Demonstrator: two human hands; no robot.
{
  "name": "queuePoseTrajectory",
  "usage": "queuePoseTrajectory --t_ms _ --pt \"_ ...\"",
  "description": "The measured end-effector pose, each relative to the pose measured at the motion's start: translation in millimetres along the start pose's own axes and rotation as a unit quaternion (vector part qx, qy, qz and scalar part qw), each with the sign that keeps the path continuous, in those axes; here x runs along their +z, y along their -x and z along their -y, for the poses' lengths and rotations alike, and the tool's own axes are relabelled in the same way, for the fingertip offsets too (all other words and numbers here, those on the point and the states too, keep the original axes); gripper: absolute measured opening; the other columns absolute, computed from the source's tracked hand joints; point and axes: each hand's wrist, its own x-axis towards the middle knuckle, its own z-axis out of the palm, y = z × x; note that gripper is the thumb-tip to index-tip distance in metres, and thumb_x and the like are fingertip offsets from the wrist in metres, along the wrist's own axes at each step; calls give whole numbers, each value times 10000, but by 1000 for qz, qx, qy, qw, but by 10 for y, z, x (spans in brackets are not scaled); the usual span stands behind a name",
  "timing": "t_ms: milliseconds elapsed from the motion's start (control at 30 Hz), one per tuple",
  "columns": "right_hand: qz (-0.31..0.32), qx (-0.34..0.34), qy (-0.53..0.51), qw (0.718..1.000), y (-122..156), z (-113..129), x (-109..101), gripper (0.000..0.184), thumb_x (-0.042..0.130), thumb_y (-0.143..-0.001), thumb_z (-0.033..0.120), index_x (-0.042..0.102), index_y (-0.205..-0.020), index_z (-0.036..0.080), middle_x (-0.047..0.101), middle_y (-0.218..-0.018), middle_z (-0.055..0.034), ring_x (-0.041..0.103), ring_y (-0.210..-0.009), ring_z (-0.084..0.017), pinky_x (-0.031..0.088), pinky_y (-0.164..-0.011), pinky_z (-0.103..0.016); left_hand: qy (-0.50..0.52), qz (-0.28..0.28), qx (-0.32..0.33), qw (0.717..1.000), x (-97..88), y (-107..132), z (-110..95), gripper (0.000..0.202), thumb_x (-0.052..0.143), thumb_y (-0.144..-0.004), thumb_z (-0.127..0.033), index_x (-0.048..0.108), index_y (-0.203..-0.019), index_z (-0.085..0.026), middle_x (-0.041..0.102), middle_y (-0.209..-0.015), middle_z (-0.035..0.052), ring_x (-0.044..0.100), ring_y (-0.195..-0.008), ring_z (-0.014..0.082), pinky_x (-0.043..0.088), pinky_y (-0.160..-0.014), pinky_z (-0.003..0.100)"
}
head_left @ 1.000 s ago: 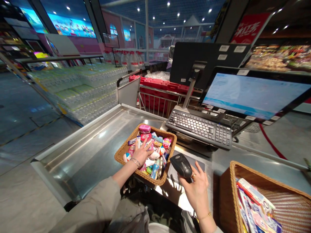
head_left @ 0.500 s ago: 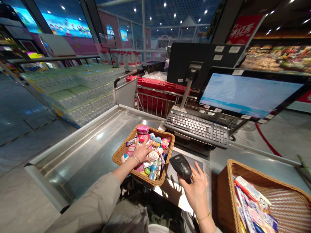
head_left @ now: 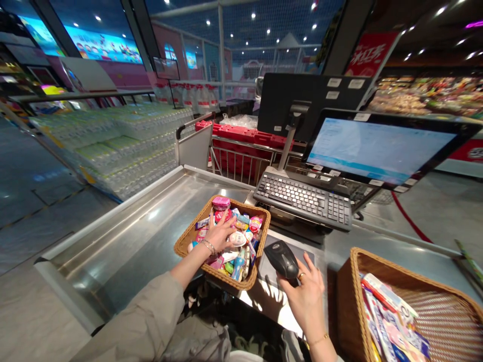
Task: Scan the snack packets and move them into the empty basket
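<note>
My left hand [head_left: 220, 235] rests over the small wicker basket [head_left: 183, 242], its fingers spread across the packaged sweets inside. Around the fingers lie a pink tin [head_left: 221, 203], a white egg-shaped pack [head_left: 237, 239], a round pink pack [head_left: 255, 223] and a blue pack [head_left: 237, 267]. What the left palm covers is hidden. A black barcode scanner [head_left: 281, 259] is gripped in my right hand [head_left: 305, 294], just right of the basket, its head toward the basket. The scanner's cord hangs down by the wrist.
A larger wicker basket [head_left: 353, 281] with several packets [head_left: 392, 322] stands at the right. Behind the scanner are a keyboard [head_left: 304, 198] and a lit monitor [head_left: 381, 151]. The metal counter [head_left: 139, 246] extends left. Beyond it are a shopping cart [head_left: 234, 158] and stacked bottles [head_left: 113, 143].
My left hand has shifted slightly to the left over the sweets, its fingers still spread. The right hand keeps the scanner in nearly the same place. The view has tilted slightly.
</note>
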Motion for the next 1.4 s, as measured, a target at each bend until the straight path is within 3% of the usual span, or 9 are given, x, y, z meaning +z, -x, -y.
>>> queuePoseTrajectory --t_ms 233,567,967,1400 --pt "-29 -22 -6 999 4 -21 -47 268 635 -719 391 714 -914 224 694 -1153 -71 444 -1290 -351 203 -1098 -589 -3 -13 20 1000 -206 -64 -125 523 764 -687 -519 652 -1169 -352 413 -1512 29 39 -1475 378 -148 -1041 744" --pt "-57 -8 -11 998 26 -50 -103 241 627 -707 388 721 -858 226 702 -1134 -73 458 -1272 -362 209 -1084 -588 11 -56 50 997 -392 -171 -329 496 755 -703 -503 660 -1159 -331 412 -1511 40 77 -1470 389 -176 -1053 723" --pt "-64 10 8 998 75 -96 -265 196 619 -725 365 701 -843 231 667 -1215 -64 417 -1323 -347 176 -1104 -594 13 -61 86 994 -468 -340 -509 480 760 -707 -466 656 -1159 -343 413 -1510 36 63 -1471 392 -160 -1041 750" --pt "-101 1 28 994 110 -174 -410 200 622 -728 356 705 -864 235 692 -1161 -56 467 -1280 -340 268 -1073 -589 25 -65 136 988 -464 -578 -734 442 748 -718 -485 659 -1115 -314 386 -1526 24 81 -1470 393 -218 -1031 735"
